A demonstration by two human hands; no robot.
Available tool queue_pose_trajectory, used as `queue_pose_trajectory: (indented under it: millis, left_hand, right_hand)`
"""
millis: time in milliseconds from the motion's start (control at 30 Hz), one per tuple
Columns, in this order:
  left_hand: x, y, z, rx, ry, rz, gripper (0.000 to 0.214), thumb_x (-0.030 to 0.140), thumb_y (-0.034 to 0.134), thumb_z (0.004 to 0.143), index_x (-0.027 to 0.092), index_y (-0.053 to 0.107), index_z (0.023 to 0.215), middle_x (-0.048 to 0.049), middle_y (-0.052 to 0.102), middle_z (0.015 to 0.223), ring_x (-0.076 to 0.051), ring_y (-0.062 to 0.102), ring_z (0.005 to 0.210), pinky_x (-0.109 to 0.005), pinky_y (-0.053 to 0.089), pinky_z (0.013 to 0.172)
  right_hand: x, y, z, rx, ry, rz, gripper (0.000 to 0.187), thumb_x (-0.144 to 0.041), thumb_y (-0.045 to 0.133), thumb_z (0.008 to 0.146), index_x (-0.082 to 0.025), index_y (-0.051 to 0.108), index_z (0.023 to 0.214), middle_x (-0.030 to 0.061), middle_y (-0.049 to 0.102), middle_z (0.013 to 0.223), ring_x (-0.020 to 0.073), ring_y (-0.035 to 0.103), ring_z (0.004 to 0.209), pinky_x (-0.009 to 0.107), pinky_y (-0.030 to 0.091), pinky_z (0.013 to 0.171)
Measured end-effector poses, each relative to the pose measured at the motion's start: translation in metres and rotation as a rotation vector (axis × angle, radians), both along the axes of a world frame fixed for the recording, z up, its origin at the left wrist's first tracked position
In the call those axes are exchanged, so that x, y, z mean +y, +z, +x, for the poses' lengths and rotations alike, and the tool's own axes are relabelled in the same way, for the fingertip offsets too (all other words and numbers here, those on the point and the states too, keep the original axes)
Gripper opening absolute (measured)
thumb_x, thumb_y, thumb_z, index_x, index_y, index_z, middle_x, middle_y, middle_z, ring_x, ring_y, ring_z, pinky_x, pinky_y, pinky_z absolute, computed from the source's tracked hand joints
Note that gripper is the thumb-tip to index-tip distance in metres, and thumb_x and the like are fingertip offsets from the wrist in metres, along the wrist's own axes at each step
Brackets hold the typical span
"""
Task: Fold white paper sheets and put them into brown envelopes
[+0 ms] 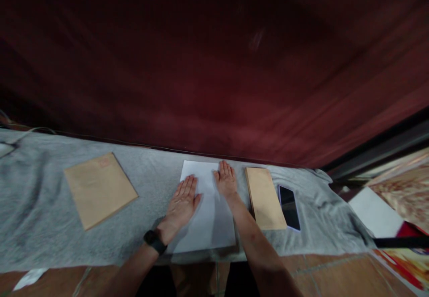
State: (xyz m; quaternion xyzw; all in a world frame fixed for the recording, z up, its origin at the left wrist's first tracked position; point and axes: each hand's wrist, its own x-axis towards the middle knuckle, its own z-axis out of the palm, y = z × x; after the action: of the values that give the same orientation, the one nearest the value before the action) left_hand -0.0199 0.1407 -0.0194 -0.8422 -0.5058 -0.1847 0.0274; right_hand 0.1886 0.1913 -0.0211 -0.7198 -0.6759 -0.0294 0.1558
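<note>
A white sheet of paper (204, 225), perhaps the top of a stack, lies on the grey cloth in front of me. My left hand (183, 202) rests flat along its left side, fingers stretched out, with a black watch on the wrist. Near the upper right corner of the sheet, my right hand (226, 178) is also laid flat, thumb a little apart from the fingers. Neither hand grips anything. Just right of my right forearm is a stack of brown envelopes (267, 198).
Farther left, another pile of brown envelopes (100, 190) sits at an angle. A dark-screened phone (289, 207) lies right of the envelope stack. The grey cloth (157, 163) runs along a dark red wall (208, 87). A white cable (31, 131) is at far left.
</note>
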Motion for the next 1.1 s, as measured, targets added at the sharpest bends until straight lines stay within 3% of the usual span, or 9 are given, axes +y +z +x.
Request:
queue_pose_trajectory:
  millis: [233,300,367,467,567,800,1100]
  left_hand:
    - [-0.006,-0.002,-0.028,-0.011,0.062,-0.031,0.065,0.042,0.028,0.1,0.006,0.034,0.154,-0.019,0.04,0.157,-0.028,0.032,0.149,-0.049,0.027,0.122]
    - [-0.015,0.0,-0.027,-0.03,0.092,-0.01,0.065,0.04,0.028,0.1,0.005,0.032,0.155,-0.0197,0.04,0.157,-0.029,0.032,0.149,-0.051,0.027,0.122]
    - [-0.031,0.001,-0.021,-0.038,0.081,0.009,0.063,0.036,0.031,0.099,0.006,0.03,0.155,-0.0193,0.039,0.157,-0.029,0.031,0.149,-0.051,0.026,0.123]
    - [-0.061,0.001,-0.005,-0.003,-0.03,0.017,0.061,0.023,0.034,0.096,0.006,0.031,0.155,-0.0178,0.04,0.157,-0.026,0.032,0.149,-0.047,0.027,0.123]
    - [-0.085,-0.002,0.004,0.047,-0.099,0.021,0.062,0.013,0.034,0.091,0.006,0.037,0.152,-0.0173,0.043,0.155,-0.025,0.034,0.148,-0.046,0.027,0.123]
    - [-0.094,-0.006,-0.014,0.015,-0.07,0.019,0.058,0.035,0.034,0.1,0.008,0.039,0.152,-0.0159,0.042,0.156,-0.025,0.034,0.148,-0.045,0.03,0.122]
    - [-0.109,0.01,-0.043,-0.001,-0.044,-0.028,0.061,0.044,0.032,0.102,0.011,0.04,0.152,-0.016,0.04,0.157,-0.026,0.035,0.148,-0.047,0.027,0.123]
  right_hand:
    - [-0.021,0.011,0.005,0.025,-0.054,0.093,0.057,-0.035,0.032,0.106,-0.001,0.039,0.15,0.025,0.041,0.153,0.0321,0.039,0.144,0.054,0.029,0.117]
    - [-0.041,0.016,-0.008,0.054,-0.035,0.12,0.057,-0.033,0.03,0.106,-0.002,0.035,0.153,0.0242,0.038,0.156,0.0316,0.036,0.146,0.056,0.029,0.118]
    - [-0.068,0.018,-0.03,0.088,0.046,0.127,0.055,-0.032,0.028,0.106,-0.008,0.03,0.156,0.0176,0.033,0.16,0.0277,0.03,0.15,0.053,0.026,0.12]
    - [-0.11,0.016,-0.063,0.143,0.161,0.079,0.054,-0.032,0.029,0.106,-0.013,0.028,0.157,0.0112,0.029,0.163,0.023,0.025,0.152,0.047,0.026,0.122]
    - [-0.141,0.011,-0.077,0.166,0.208,-0.003,0.052,-0.033,0.03,0.107,-0.015,0.034,0.155,0.0088,0.032,0.162,0.0203,0.028,0.151,0.043,0.027,0.123]
    - [-0.168,0.007,-0.046,0.051,0.151,0.036,0.053,-0.032,0.042,0.104,-0.016,0.036,0.154,0.0122,0.039,0.158,0.0237,0.035,0.148,0.046,0.028,0.121]
    - [-0.197,0.002,-0.016,-0.043,0.131,0.086,0.055,-0.036,0.036,0.106,-0.011,0.036,0.154,0.0162,0.042,0.156,0.0278,0.039,0.144,0.047,0.031,0.117]
